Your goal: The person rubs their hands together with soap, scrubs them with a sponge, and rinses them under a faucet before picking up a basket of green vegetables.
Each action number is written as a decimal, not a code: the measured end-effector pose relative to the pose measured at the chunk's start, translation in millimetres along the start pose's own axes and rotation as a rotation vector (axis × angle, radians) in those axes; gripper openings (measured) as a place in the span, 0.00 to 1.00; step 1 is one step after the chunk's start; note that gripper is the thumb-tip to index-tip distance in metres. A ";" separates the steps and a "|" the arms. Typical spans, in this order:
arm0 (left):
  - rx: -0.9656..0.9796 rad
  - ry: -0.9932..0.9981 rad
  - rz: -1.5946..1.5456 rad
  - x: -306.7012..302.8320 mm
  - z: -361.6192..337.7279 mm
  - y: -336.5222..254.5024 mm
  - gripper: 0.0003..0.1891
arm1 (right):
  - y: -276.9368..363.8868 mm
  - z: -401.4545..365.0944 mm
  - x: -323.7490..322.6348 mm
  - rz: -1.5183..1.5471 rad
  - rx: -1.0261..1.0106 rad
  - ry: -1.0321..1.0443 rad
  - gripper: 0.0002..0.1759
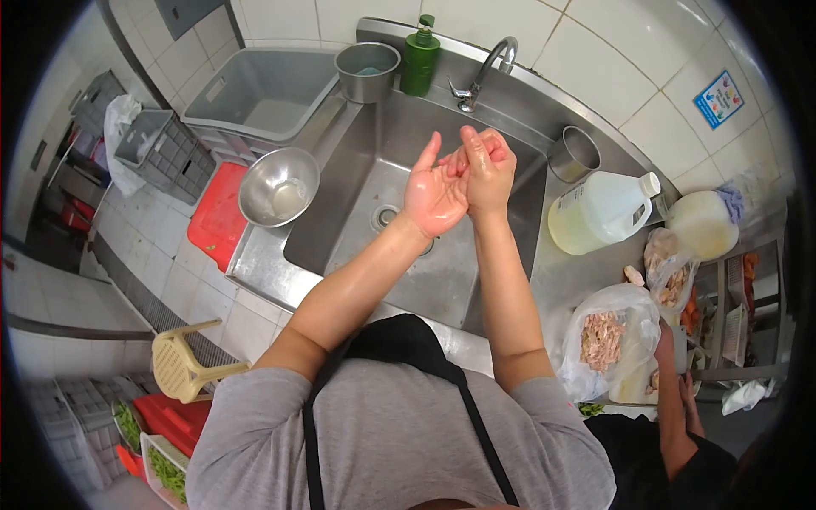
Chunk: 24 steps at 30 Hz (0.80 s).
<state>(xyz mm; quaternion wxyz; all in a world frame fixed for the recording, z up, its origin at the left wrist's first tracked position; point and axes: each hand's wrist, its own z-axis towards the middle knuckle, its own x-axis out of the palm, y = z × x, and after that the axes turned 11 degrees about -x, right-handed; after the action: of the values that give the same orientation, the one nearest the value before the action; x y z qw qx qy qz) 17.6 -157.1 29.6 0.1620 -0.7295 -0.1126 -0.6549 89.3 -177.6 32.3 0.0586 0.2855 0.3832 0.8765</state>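
Above the steel sink (pixel 348 242) my two wet hands meet. My left hand (pixel 434 200) is turned palm up, thumb standing apart, and nothing lies in its palm. Its fingers are partly covered by my right hand (pixel 491 174), which closes over them. Both look slick, perhaps with water or soap. Behind them the curved faucet (pixel 486 72) rises at the sink's back edge; I cannot make out any flow from it. A green pump bottle (pixel 420 59) stands beside a metal pot (pixel 367 72) at the back left.
A steel bowl (pixel 279 189) and a grey tub (pixel 255 89) sit left of the sink. To the right are a metal cup (pixel 575 154), a jug of pale liquid (pixel 595 212) and a bag of chopped meat (pixel 603 340). A co-worker's arm (pixel 671 399) reaches in at the lower right.
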 end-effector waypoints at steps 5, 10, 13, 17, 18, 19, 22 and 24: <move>0.035 -0.073 0.090 -54.0 24.8 9.5 0.21 | -43.7 1.9 -36.4 -0.679 -0.169 -0.080 0.18; 0.645 -0.349 0.936 -55.7 42.1 39.8 0.21 | -35.4 -3.6 -35.0 -1.113 -0.322 0.051 0.12; 0.865 -0.372 1.032 -53.3 47.5 36.4 0.22 | -42.7 -14.7 -31.2 -1.045 -0.338 -0.019 0.09; 0.623 -0.347 0.824 -15.8 27.1 27.6 0.21 | -42.4 -21.2 -33.1 -0.398 -0.013 -0.119 0.14; 0.622 -0.345 0.829 -16.9 27.9 23.1 0.21 | -45.3 -23.8 -38.0 -0.290 0.096 -0.030 0.17; 0.544 -0.182 0.636 -18.3 30.5 17.2 0.20 | -51.9 -29.0 -41.6 -0.289 0.093 -0.034 0.17; 0.340 0.009 0.306 -18.1 27.4 7.1 0.21 | -50.8 -44.0 -32.1 0.470 0.393 -0.146 0.21; -0.012 0.505 -0.105 -24.8 26.2 6.3 0.19 | -7.7 -45.9 -0.7 0.907 0.406 -0.007 0.15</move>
<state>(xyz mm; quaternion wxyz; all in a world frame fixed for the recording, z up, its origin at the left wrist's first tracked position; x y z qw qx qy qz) 41.1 -151.7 2.1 0.1464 -0.5372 -0.1022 -0.8244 64.0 -201.7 1.5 -0.3842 0.4321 0.3830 0.7204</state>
